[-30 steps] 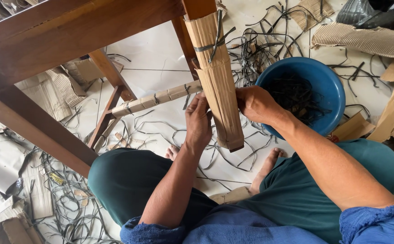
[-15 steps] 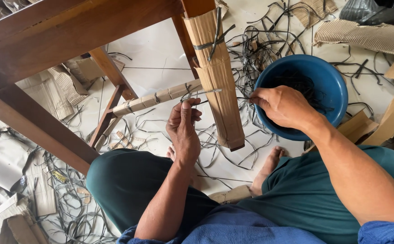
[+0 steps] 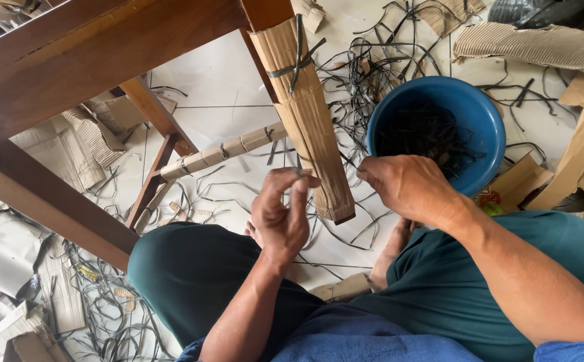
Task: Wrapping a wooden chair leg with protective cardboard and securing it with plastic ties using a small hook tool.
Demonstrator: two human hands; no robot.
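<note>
Both hands have drawn back from the cardboard-wrapped table leg (image 3: 308, 127). Left hand (image 3: 280, 216) pinches a thin black strap (image 3: 345, 163) just beside the leg; right hand (image 3: 409, 188) closes on its other end. Pulled unevenly, the strap could slip free.

black bag (image 3: 546, 10): cut off at top | right fingers (image 3: 372, 175): tips hidden

Just beyond the hands, ribbed matt cardboard (image 3: 312, 127) wraps a glossy wooden table leg (image 3: 265, 13); smooth blue plastic basin (image 3: 486, 121).
</note>
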